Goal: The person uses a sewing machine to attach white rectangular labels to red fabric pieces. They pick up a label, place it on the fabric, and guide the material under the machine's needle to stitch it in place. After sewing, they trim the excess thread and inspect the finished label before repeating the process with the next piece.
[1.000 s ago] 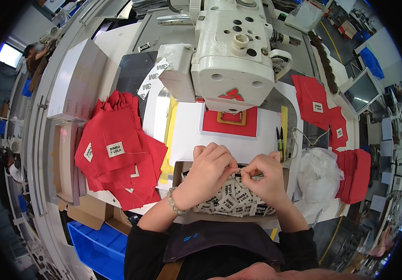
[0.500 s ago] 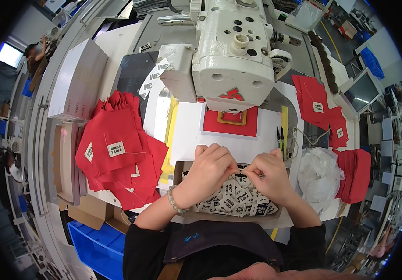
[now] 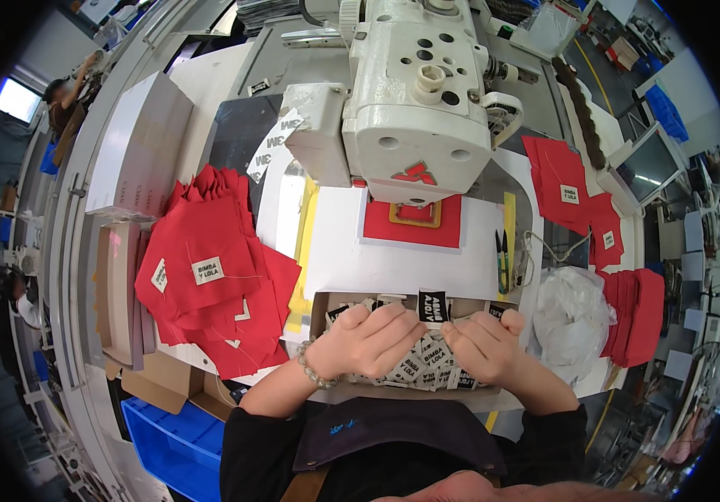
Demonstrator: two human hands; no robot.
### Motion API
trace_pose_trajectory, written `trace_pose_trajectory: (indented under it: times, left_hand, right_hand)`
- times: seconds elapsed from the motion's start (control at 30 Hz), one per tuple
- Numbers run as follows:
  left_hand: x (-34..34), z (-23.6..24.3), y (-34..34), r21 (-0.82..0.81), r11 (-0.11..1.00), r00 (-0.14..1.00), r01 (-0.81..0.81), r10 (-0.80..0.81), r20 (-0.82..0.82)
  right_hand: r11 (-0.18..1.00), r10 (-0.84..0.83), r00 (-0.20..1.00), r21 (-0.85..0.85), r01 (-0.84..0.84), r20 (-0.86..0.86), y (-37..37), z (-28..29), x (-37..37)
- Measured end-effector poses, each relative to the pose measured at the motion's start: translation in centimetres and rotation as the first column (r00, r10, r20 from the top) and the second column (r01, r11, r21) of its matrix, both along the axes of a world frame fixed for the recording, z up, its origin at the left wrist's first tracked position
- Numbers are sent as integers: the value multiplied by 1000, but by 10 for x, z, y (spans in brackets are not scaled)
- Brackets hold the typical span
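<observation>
A small black fabric label (image 3: 433, 306) with pale lettering stands up between my two hands, over an open box (image 3: 320, 311) of loose labels. My left hand (image 3: 368, 339) is closed, its fingertips at the label's left edge. On the other edge my right hand (image 3: 485, 345) pinches with curled fingers. Underneath, several cream and black labels (image 3: 433, 356) lie heaped in the box, partly hidden by my hands. Ahead, a red fabric piece (image 3: 443, 236) lies beneath the white sewing machine head (image 3: 418, 125), with a brass-coloured frame (image 3: 415, 214) on it.
At left, red fabric pieces with sewn labels (image 3: 209, 234) are piled beside a white box (image 3: 138, 146). Thread snips (image 3: 502, 266) lie right of the white sheet. Further right are a crumpled clear plastic bag (image 3: 573, 318) and stacked red fabric (image 3: 638, 316). A blue crate (image 3: 171, 443) stands lower left.
Both hands have come down and turned inward, fingers more curled. The label between them now stands up with its dark face showing.
</observation>
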State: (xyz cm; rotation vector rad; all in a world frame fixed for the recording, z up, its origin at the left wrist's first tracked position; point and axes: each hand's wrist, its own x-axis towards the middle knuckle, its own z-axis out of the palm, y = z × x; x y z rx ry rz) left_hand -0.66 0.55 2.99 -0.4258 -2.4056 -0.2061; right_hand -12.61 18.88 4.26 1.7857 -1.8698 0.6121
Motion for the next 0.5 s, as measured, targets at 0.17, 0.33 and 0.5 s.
trace_pose_trajectory:
  times: [0.17,0.33,0.5]
  left_hand:
    - [3,-1,-1,-76,996,985,57,-68,-158]
    - [6,-2,0,-103,993,977,51,-71,-199]
    - [9,-1,0,-124,991,976,52,-77,-204]
  right_hand:
    - [998,48,988,-34,-54,-146,5,8,3]
    - [995,35,970,-86,-57,-241,4,7,3]
    - [993,43,958,-90,-72,-284,6,4,4]
